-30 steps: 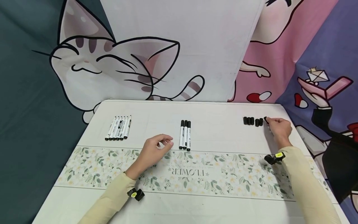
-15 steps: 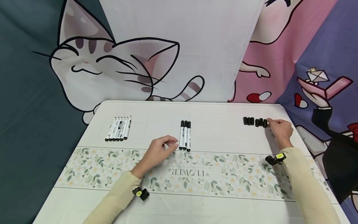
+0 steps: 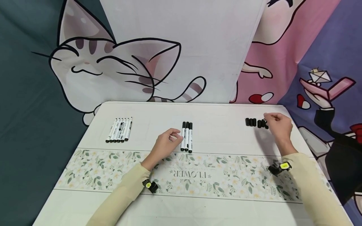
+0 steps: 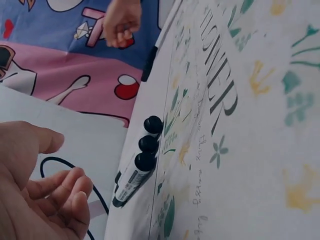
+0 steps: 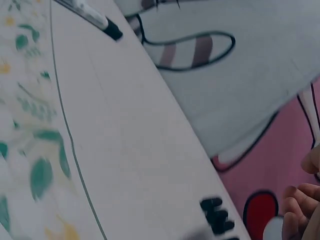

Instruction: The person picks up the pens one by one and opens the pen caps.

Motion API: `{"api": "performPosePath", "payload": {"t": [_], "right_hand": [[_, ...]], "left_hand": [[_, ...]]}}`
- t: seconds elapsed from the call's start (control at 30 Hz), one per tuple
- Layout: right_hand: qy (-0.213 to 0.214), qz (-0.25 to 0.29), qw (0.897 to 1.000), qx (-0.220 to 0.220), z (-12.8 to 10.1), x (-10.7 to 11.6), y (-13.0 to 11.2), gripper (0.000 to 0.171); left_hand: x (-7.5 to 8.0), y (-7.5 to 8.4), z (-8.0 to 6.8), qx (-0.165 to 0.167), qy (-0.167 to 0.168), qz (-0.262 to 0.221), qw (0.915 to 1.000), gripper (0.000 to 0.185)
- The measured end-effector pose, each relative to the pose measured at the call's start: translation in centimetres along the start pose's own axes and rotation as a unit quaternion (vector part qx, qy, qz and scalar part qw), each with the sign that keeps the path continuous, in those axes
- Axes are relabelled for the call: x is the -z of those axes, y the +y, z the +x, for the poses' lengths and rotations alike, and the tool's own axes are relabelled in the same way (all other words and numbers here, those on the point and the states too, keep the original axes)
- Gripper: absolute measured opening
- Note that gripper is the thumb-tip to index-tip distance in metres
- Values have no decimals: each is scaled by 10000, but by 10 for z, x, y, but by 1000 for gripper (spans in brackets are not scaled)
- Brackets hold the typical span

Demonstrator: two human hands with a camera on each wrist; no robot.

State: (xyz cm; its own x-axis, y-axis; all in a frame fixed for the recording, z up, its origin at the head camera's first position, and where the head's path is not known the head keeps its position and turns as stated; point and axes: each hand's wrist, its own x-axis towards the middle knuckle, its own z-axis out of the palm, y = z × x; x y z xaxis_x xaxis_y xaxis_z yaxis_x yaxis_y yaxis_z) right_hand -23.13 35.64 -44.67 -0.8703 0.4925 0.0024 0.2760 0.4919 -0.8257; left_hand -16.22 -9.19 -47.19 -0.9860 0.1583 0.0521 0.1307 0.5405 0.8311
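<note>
Capped markers (image 3: 187, 136) beside relaxed left hand (image 3: 167, 145); right hand (image 3: 278, 125) curled at caps (image 3: 255, 122)

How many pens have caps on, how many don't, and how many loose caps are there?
Capped pens: 3
Uncapped pens: 6, as far as I can tell; they lie packed tight
Loose caps: 6, the last one partly behind the right hand
Total: 15

Black-capped white markers (image 3: 187, 136), loose black caps (image 3: 254, 122), green-floral white tablecloth (image 3: 215, 175).
</note>
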Motion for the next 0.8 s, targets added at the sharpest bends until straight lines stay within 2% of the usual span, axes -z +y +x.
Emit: {"api": "performPosePath", "payload": {"t": [0.13,0.23,0.37,0.53,0.63,0.8], "right_hand": [[-207,259,9982,499,-22,-7,-17,44],[-431,456,9926,1040,-38,-15,-26,44],[-629,482,9801,1820,-57,-26,-34,40],[-698,408,9602,2673,-78,-36,-42,30],[-858,433,9501,2968,-86,-42,-45,26],[-1175,406,9432,3082,-97,-52,-47,24]], "left_hand": [[-8,-5,10,102,35,101,9999,46],[-13,-9,15,246,90,143,9996,45],[-19,-12,20,430,141,180,9988,43],[-23,-14,26,469,140,386,9981,44],[-24,-14,29,517,112,527,9972,45],[-27,-17,34,655,-6,519,9965,46]]}}
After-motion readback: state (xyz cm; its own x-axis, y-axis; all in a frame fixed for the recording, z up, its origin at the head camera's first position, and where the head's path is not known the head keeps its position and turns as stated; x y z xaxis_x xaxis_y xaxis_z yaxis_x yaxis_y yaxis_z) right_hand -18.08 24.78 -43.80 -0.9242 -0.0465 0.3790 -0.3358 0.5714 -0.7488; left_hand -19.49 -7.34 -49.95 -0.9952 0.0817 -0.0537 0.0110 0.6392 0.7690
